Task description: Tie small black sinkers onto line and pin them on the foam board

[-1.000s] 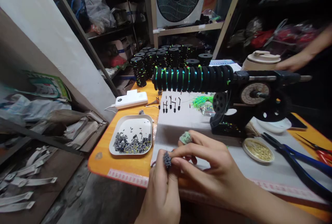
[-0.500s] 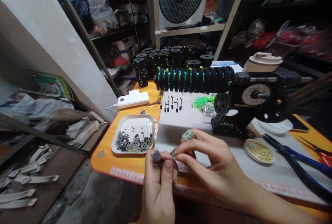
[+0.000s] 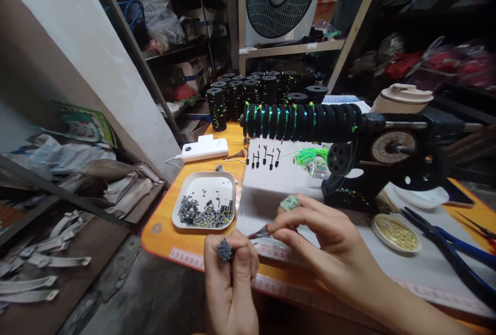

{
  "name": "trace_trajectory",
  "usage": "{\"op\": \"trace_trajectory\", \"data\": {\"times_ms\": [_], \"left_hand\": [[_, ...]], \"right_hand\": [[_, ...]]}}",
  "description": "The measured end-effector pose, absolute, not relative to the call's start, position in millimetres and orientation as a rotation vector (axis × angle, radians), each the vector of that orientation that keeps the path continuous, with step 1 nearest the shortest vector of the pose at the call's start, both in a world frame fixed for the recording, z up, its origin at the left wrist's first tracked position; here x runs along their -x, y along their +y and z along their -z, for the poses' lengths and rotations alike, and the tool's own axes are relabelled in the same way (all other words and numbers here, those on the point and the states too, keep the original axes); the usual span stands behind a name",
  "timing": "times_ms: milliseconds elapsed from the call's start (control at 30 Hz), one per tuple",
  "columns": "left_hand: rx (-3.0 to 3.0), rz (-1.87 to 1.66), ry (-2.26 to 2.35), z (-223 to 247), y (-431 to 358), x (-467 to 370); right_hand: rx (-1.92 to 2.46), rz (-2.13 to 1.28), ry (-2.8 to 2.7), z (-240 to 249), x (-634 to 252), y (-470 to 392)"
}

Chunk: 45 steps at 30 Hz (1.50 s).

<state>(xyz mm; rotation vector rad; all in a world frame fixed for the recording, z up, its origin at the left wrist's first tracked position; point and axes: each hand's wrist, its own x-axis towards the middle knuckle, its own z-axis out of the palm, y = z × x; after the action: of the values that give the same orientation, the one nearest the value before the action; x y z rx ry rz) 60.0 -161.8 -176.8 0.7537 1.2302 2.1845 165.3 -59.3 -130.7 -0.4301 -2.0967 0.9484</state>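
Note:
My left hand point(image 3: 231, 278) is closed around a bundle of thin grey-blue strands point(image 3: 224, 250), whose cut ends face up beside the thumb. Just to its right, my right hand point(image 3: 325, 239) pinches a small dark, tapered tuft with a red end point(image 3: 263, 231) between thumb and fingertips. The tuft's narrow tip points toward my left fingers; whether it touches them I cannot tell. A pale green, crumpled wrap or lump point(image 3: 289, 202) sits at a right fingertip. Behind my left hand, a white tray point(image 3: 186, 182) holds many small dark grey and yellow pieces.
A black machine point(image 3: 344, 185) carries a row of black foam spools point(image 3: 302, 120) wound with green line. More spools point(image 3: 217, 110) stand behind. To the right lie a dish of gold bits point(image 3: 396, 233) and blue-handled pliers point(image 3: 445, 252). A white power strip point(image 3: 204, 149) sits at back left.
My hands have moved apart, the left one shifting leftward with its bundle. More of the dark tuft in my right fingers now shows between them. The camera view has swung slightly left.

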Motion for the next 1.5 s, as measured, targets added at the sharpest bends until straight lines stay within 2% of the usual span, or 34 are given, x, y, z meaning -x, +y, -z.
{"op": "trace_trajectory", "data": {"times_ms": [600, 867, 1100, 1500], "left_hand": [[-0.801, -2.227, 1.205, 176, -155, -66], [-0.492, -2.172, 1.253, 175, -156, -80], [-0.501, -2.155, 1.227, 174, -156, -85], [-0.824, -2.365, 1.111, 181, -159, -49]], "right_hand": [[0.496, -0.987, -2.042, 130, -165, -61], [0.397, -1.044, -2.036, 134, -164, -62], [0.228, -0.823, -2.154, 138, -165, -64], [0.202, -0.620, -2.263, 140, -168, -61]]}}
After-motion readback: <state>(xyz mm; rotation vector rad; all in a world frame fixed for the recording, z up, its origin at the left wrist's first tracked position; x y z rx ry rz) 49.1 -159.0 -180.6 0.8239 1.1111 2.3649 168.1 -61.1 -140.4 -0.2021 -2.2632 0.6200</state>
